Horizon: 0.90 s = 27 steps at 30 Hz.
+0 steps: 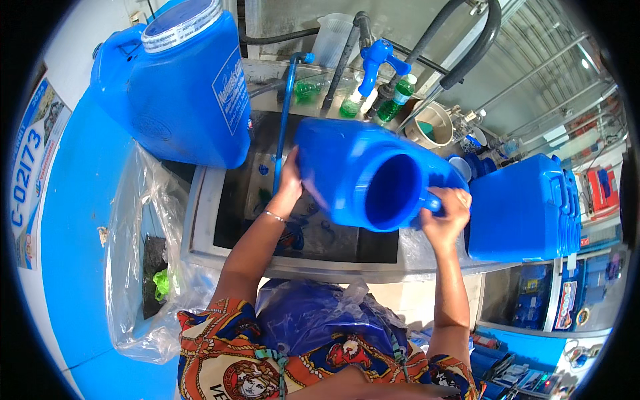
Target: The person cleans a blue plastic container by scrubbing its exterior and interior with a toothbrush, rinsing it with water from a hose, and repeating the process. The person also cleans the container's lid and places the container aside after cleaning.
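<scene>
A blue plastic jug lies tipped on its side over the metal sink, its wide open mouth facing me. My left hand presses flat against the jug's base side. My right hand is closed around the jug's handle next to the mouth. A second blue jug with a capped white-ringed neck stands at the sink's back left corner. A third blue jug rests on the counter to the right, just beyond my right hand.
A blue tap, dark hoses and green bottles crowd the back of the sink. A clear plastic bag hangs at the left. A metal bowl and small cups sit at the back right.
</scene>
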Each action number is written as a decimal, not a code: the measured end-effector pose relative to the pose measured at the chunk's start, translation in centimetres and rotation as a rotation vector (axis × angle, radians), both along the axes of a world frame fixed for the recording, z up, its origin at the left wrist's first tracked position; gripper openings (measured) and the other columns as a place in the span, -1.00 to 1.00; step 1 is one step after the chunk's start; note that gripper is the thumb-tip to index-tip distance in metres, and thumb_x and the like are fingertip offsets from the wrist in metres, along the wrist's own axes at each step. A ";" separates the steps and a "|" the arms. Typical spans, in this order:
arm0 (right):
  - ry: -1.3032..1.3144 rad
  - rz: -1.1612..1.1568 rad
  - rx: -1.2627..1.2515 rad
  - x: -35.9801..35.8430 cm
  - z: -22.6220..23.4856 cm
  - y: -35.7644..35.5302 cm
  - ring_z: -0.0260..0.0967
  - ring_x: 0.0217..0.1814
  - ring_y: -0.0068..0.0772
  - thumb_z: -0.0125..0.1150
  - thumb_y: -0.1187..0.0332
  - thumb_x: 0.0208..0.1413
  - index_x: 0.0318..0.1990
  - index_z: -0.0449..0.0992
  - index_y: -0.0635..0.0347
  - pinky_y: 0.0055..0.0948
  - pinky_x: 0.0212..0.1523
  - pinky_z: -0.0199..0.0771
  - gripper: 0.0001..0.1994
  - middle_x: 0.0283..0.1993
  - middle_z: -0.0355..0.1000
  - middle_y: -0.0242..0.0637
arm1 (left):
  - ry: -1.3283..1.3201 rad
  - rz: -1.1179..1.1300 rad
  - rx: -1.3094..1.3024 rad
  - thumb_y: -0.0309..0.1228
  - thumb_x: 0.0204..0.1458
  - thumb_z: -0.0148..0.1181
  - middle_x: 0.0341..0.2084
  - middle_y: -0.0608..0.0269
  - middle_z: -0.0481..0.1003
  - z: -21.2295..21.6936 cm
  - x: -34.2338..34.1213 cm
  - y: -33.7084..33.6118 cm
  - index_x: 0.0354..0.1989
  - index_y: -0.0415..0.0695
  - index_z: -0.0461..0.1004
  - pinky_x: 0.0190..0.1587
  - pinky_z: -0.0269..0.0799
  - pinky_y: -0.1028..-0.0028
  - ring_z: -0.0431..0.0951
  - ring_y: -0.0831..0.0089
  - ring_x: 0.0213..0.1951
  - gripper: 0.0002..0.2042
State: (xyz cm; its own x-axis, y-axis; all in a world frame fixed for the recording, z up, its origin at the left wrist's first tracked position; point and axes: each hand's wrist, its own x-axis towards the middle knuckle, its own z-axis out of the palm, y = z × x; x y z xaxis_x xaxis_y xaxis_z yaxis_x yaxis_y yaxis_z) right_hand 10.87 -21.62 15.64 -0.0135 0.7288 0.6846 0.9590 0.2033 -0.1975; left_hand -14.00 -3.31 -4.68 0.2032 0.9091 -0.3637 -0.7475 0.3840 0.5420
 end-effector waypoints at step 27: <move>1.284 -0.443 0.479 6.0 -13.3 -14.8 0.42 -0.07 -0.33 0.34 0.32 -0.04 0.01 0.42 0.26 -0.31 -0.01 0.43 -0.56 -0.07 0.47 -0.22 | 1.089 0.101 1.283 -0.30 0.15 0.03 -0.23 -0.29 0.49 20.7 14.6 -3.5 -0.04 -0.44 0.38 0.04 0.31 0.08 0.48 -0.12 -0.11 -0.62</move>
State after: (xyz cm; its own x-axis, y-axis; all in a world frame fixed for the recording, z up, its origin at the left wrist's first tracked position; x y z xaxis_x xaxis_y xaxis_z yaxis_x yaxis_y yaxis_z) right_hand 16.83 -36.42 2.39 0.9515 0.2100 0.2247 0.1742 0.2341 -0.9565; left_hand 0.61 -6.79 15.98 0.3001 0.7014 0.6465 0.1662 -0.7058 0.6886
